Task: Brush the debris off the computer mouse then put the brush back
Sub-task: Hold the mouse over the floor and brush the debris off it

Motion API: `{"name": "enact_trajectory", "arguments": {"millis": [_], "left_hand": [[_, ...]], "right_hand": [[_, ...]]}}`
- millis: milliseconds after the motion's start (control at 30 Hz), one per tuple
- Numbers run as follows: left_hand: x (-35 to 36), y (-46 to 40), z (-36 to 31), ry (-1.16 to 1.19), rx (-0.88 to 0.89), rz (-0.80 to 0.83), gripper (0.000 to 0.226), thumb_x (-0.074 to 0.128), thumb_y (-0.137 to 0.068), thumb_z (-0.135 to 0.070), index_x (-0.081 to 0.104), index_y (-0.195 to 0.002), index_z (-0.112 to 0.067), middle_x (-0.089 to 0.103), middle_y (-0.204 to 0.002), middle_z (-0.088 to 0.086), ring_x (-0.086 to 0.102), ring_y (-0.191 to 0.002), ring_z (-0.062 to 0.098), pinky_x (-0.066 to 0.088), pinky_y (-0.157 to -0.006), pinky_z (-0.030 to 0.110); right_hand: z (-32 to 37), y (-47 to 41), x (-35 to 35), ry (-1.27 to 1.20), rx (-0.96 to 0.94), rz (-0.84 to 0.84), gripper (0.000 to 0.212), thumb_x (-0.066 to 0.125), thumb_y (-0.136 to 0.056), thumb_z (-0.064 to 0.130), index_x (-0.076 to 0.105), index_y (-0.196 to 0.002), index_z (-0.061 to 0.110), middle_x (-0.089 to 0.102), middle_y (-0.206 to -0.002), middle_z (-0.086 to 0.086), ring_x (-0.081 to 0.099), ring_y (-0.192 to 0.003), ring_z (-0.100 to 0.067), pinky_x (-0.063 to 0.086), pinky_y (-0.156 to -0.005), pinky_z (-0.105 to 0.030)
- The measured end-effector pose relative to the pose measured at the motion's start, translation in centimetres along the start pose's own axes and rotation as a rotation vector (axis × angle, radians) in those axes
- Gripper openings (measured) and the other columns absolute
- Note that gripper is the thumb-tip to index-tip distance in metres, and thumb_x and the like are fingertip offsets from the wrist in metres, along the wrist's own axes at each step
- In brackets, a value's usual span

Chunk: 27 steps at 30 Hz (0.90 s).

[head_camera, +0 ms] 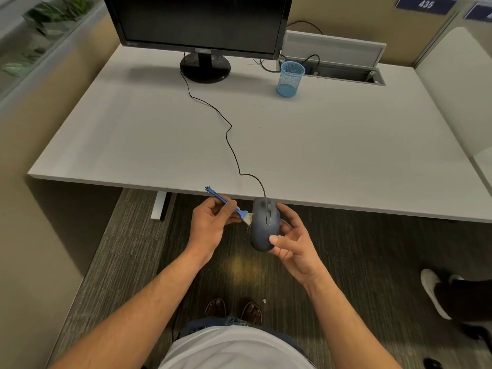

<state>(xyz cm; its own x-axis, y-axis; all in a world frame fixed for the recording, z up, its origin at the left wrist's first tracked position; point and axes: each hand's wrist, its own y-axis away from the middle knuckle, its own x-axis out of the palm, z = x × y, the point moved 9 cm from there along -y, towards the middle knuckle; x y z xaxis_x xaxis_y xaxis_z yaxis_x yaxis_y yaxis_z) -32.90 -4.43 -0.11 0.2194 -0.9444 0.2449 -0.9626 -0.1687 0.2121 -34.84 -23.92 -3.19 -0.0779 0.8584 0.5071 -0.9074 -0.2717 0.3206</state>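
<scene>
Mouse (265,225) off the desk (319,145), blue mesh cup (290,79) far behind

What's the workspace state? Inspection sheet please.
Surface: white desk, a few small specks near its middle.
Job's things: dark computer mouse held off the desk's front edge; blue brush, bristles touching the mouse's left side.
Clutter: blue mesh cup, looks empty.
Grips: left hand closed on the brush handle; right hand holding the mouse.
Cables: mouse cable snakes across the desk toward the monitor; more cables at the open cable tray.
Surroundings: carpet, partition walls, another person's shoe at right.
</scene>
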Motion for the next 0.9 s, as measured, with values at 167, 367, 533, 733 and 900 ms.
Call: {"name": "enact_trajectory", "arguments": {"millis": [167,367,533,733,900], "left_hand": [[0.1,0.5,0.1,0.015,0.008,0.014,0.019,0.069,-0.079,-0.028,0.069,-0.093,-0.014,0.075,-0.084,0.002,0.074,-0.085,0.021,0.061,-0.073,0.027],[0.1,1.1,0.3,0.030,0.009,0.016,0.022,0.069,-0.079,-0.026,0.069,-0.096,-0.011,0.075,-0.087,0.004,0.074,-0.089,0.022,0.060,-0.072,0.026],[-0.2,1.5,0.6,0.055,0.026,0.004,0.024,0.070,-0.079,-0.024,0.069,-0.098,-0.010,0.073,-0.092,0.011,0.073,-0.092,0.025,0.060,-0.072,0.027],[-0.5,0.4,-0.6,0.092,0.053,-0.037,0.024,0.071,-0.079,-0.029,0.069,-0.097,-0.013,0.076,-0.090,0.006,0.074,-0.091,0.024,0.060,-0.076,0.028],[-0.1,-0.4,-1.2,0.105,0.052,-0.023,0.023,0.073,-0.076,-0.031,0.070,-0.094,-0.017,0.076,-0.090,0.006,0.074,-0.092,0.025,0.060,-0.077,0.031]], "right_hand": [[0.8,-0.7,-0.3,0.028,-0.023,-0.009,0.079,0.081,-0.069,-0.003,0.057,-0.138,0.025,0.062,-0.137,-0.007,0.061,-0.126,-0.034,0.060,-0.082,-0.051],[1.4,-1.3,-0.6,0.026,-0.034,-0.011,0.077,0.080,-0.069,-0.004,0.059,-0.137,0.026,0.061,-0.139,-0.006,0.060,-0.127,-0.031,0.059,-0.083,-0.052],[1.9,-1.5,-0.9,0.004,-0.037,-0.015,0.076,0.078,-0.069,-0.005,0.059,-0.137,0.026,0.064,-0.135,-0.004,0.061,-0.126,-0.031,0.059,-0.081,-0.050],[1.5,-1.1,-0.8,0.014,-0.018,0.017,0.080,0.080,-0.068,-0.004,0.057,-0.139,0.024,0.060,-0.139,-0.008,0.059,-0.128,-0.034,0.059,-0.082,-0.050],[1.2,-0.9,-0.5,0.010,-0.011,0.049,0.081,0.081,-0.068,-0.003,0.055,-0.141,0.023,0.062,-0.137,-0.008,0.059,-0.128,-0.036,0.060,-0.081,-0.049]]}}
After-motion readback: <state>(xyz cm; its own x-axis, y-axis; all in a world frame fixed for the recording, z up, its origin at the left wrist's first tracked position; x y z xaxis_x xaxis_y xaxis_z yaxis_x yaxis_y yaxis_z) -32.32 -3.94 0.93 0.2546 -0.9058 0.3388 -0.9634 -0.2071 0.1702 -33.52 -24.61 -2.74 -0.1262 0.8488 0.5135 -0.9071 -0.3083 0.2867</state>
